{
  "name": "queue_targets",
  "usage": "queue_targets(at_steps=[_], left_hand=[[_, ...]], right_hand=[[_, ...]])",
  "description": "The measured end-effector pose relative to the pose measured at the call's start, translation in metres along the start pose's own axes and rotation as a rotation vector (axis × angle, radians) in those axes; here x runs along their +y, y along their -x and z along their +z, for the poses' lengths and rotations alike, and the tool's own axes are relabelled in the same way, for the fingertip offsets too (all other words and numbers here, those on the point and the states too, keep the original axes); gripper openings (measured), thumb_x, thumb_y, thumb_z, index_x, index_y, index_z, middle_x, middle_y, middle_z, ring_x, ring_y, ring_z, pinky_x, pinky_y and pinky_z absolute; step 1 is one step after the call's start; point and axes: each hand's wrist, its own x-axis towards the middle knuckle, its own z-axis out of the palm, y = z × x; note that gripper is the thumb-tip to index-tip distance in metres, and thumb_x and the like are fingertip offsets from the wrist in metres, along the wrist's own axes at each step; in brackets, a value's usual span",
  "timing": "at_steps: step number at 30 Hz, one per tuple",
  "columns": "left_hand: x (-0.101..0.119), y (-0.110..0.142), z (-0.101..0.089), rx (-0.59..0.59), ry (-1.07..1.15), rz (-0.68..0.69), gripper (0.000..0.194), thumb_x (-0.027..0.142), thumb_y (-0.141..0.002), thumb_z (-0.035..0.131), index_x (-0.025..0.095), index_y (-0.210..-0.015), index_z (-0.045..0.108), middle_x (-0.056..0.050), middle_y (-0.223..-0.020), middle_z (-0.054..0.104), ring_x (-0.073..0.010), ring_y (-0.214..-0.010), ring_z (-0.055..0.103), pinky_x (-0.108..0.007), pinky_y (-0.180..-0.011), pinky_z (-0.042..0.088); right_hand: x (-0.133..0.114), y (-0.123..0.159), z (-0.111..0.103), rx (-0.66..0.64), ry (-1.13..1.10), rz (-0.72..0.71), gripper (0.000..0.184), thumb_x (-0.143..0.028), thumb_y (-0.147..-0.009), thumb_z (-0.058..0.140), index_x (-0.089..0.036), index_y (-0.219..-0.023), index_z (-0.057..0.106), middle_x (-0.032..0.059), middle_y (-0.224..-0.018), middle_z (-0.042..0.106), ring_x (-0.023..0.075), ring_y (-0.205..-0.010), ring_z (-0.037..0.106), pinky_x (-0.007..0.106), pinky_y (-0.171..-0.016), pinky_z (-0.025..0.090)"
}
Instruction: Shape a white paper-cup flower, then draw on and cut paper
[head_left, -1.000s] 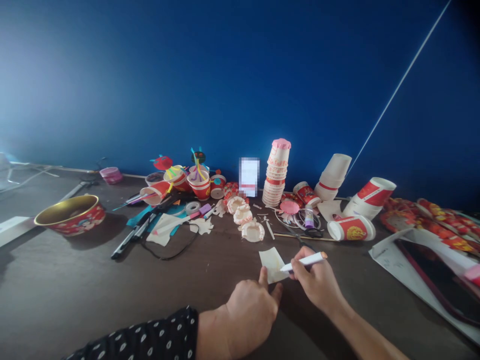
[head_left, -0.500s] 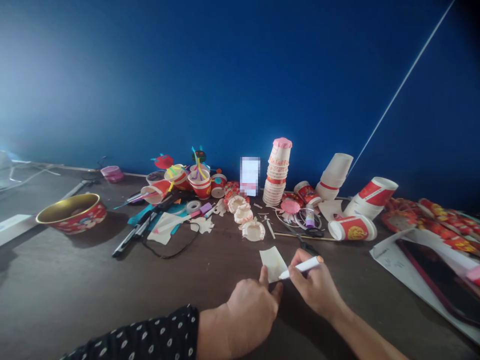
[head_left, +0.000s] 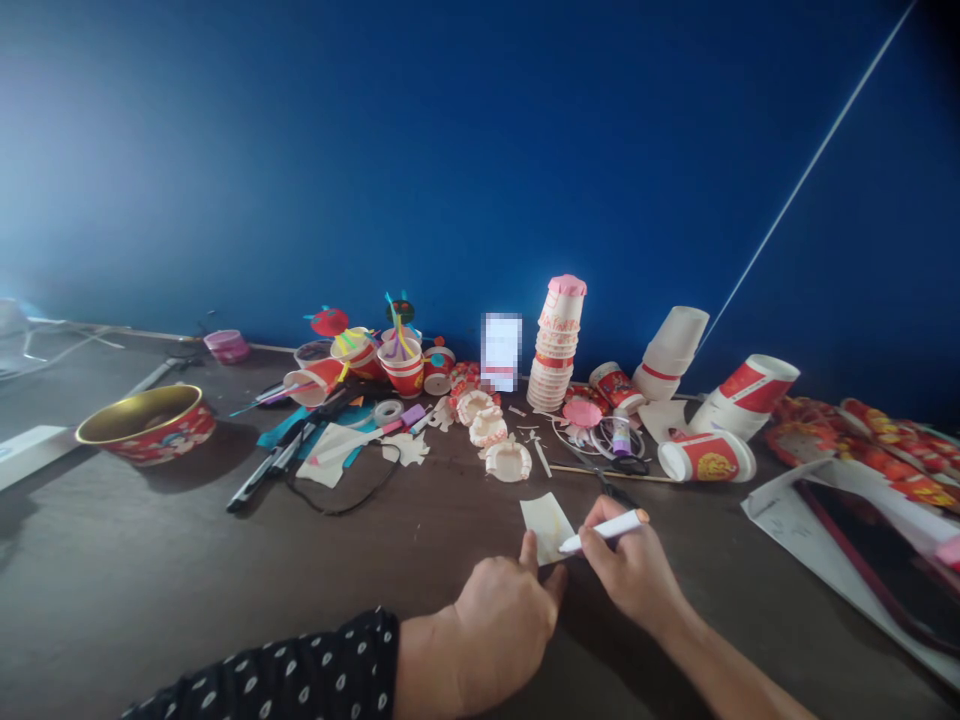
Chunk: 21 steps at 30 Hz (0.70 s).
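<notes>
Head cam: R hand (head_left: 636, 570), fingers gripping white marker (head_left: 606, 530), tip at paper pc (head_left: 546, 527); L hand (head_left: 504, 622), fingers pressing paper to desk (head_left: 420, 570), nothing gripped.

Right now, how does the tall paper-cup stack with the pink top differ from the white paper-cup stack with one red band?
The tall pink-topped stack has a ruffled pink cap; the white red-banded stack is bare on top. The pink-topped stack shows many closely nested rims, the white one only a few. The pink-topped stack is near upright; the white one tilts clearly right. Both are stacked paper cups.
</notes>
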Motion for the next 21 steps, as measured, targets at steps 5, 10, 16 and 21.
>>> queue_targets(at_steps=[5, 10, 16, 21], left_hand=[[-0.0009, -0.0001, -0.0007, 0.004, 0.013, -0.011, 0.050, 0.026, -0.081, 0.040, 0.017, -0.130, 0.032, -0.031, -0.125, 0.037, -0.0222, -0.067, 0.062, -0.025, -0.048, 0.039], [-0.0008, 0.0004, -0.0064, -0.034, 0.025, -0.011, 0.049, 0.025, -0.082, 0.038, 0.018, -0.130, 0.032, -0.031, -0.124, 0.036, -0.0229, -0.068, 0.063, -0.025, -0.048, 0.039], [-0.0001, 0.0010, -0.0051, -0.018, 0.014, -0.011, 0.050, 0.025, -0.082, 0.039, 0.018, -0.131, 0.031, -0.030, -0.124, 0.038, -0.0228, -0.068, 0.063, -0.025, -0.049, 0.042], [-0.0006, 0.0010, -0.0033, -0.015, 0.011, -0.002, 0.053, 0.025, -0.082, 0.039, 0.017, -0.133, 0.026, -0.031, -0.125, 0.036, -0.0236, -0.069, 0.063, -0.026, -0.049, 0.042]], right_hand=[[0.0020, -0.0004, 0.0015, -0.028, -0.052, -0.005, 0.020, -0.033, -0.078, 0.040, -0.020, -0.062, 0.045, -0.0024, -0.051, 0.053, 0.0123, -0.050, 0.051, 0.022, -0.049, 0.036], [0.0009, -0.0012, 0.0016, -0.048, -0.079, -0.042, 0.022, -0.035, -0.079, 0.040, -0.020, -0.064, 0.046, -0.0022, -0.053, 0.054, 0.0123, -0.050, 0.052, 0.022, -0.051, 0.037], [-0.0033, -0.0011, -0.0002, -0.027, -0.044, -0.028, 0.018, -0.030, -0.075, 0.043, -0.020, -0.061, 0.047, -0.0032, -0.050, 0.052, 0.0119, -0.049, 0.050, 0.021, -0.049, 0.035], [-0.0057, -0.0009, -0.0013, -0.016, -0.010, -0.021, 0.016, -0.026, -0.072, 0.043, -0.020, -0.057, 0.043, -0.0045, -0.046, 0.047, 0.0110, -0.046, 0.045, 0.021, -0.046, 0.032]])
